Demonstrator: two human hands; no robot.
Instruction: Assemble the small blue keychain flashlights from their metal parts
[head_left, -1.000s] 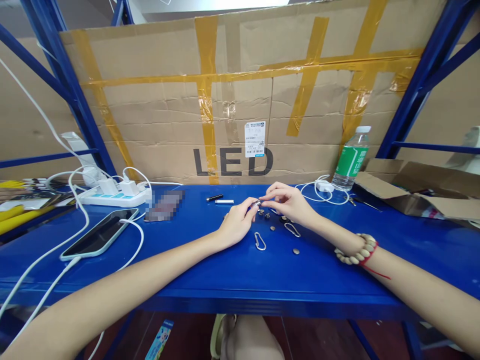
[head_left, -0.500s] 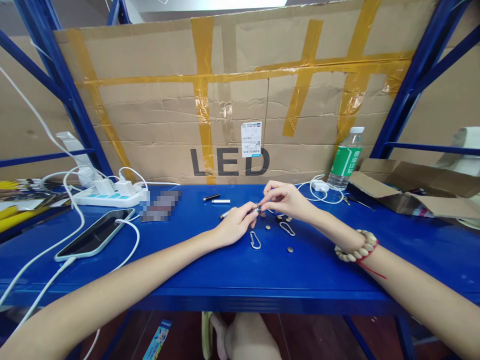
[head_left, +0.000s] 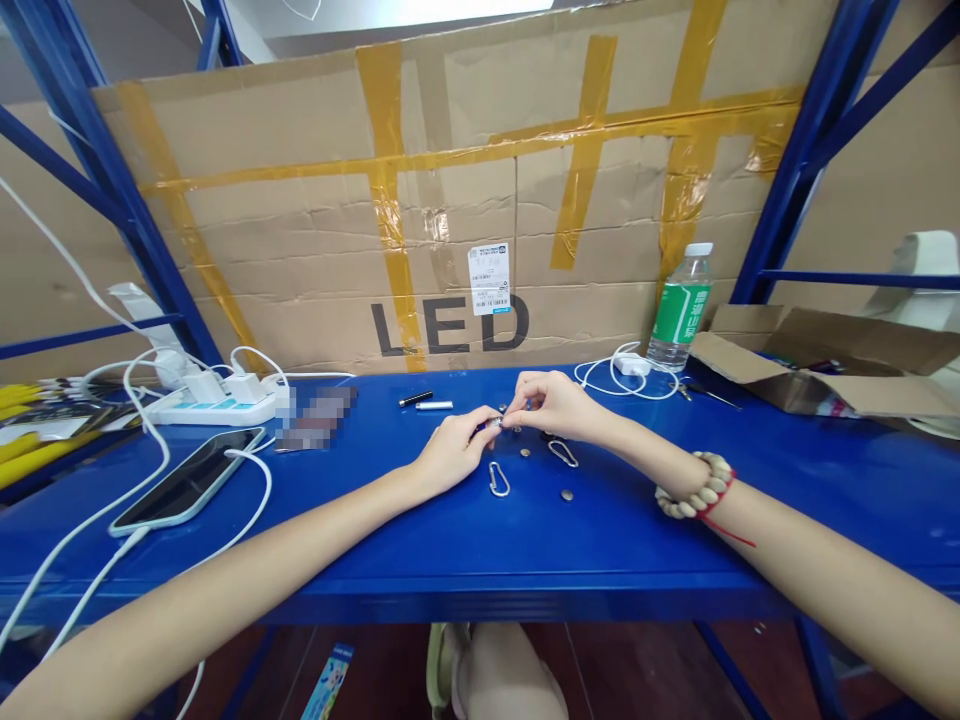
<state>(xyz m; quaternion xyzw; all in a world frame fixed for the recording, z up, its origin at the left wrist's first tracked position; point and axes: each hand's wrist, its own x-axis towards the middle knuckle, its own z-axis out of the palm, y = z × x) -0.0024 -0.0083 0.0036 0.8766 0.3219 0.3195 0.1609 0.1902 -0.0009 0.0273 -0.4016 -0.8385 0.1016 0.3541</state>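
Note:
Over the middle of the blue table, my left hand pinches a small shiny metal piece between thumb and fingers. The fingertips of my right hand meet at the same piece, closed in a pinch. Its exact kind is too small to make out. Below the hands lies a silver carabiner; a second carabiner rests under my right wrist. Two small round metal discs lie close by, one disc between the carabiners and another disc nearer the front edge. A black tube and a silver tube lie behind my left hand.
To the left are a charging phone, a white power strip and loose cables. A water bottle, a white charger and an open cardboard box stand at the right. A large cardboard sheet closes the back.
The view has shifted slightly, so everything sits a little further left. Both hands stay together at the small metal piece, with only slight finger movement.

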